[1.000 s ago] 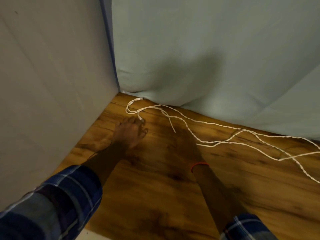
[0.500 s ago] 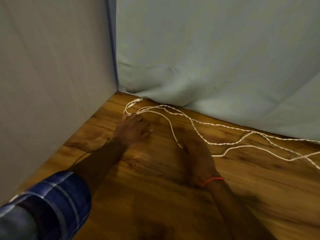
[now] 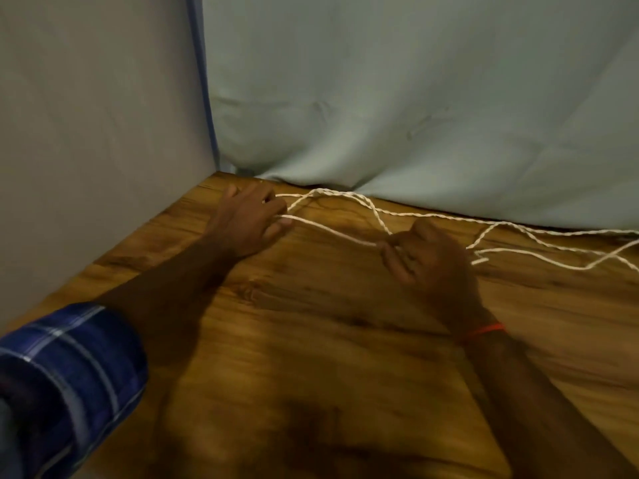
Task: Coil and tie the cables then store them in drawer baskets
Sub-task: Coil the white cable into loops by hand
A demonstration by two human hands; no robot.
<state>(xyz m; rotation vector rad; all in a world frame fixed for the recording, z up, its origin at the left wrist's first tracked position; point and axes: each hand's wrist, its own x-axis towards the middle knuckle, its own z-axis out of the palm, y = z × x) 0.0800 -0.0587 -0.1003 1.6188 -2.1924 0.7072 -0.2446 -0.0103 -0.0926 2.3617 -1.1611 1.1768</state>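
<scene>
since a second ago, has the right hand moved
Yes. The right hand has shifted right along the table, away from the cloth corner, and now pinches the cable.

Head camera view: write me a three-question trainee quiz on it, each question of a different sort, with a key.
1. True or false: the thin white twisted cable is already coiled into a tied bundle.
2. Which wrist bears the thin orange band? A) left B) right C) both
3. Fill the gap: the left hand and right hand hold one strand of the cable between them, while the loose lengths lie on the brown wood-grain tabletop and trail off toward the ___ edge of the view.

Key: 1 false, it lies in loose strands; 2 B; 3 right.
</scene>
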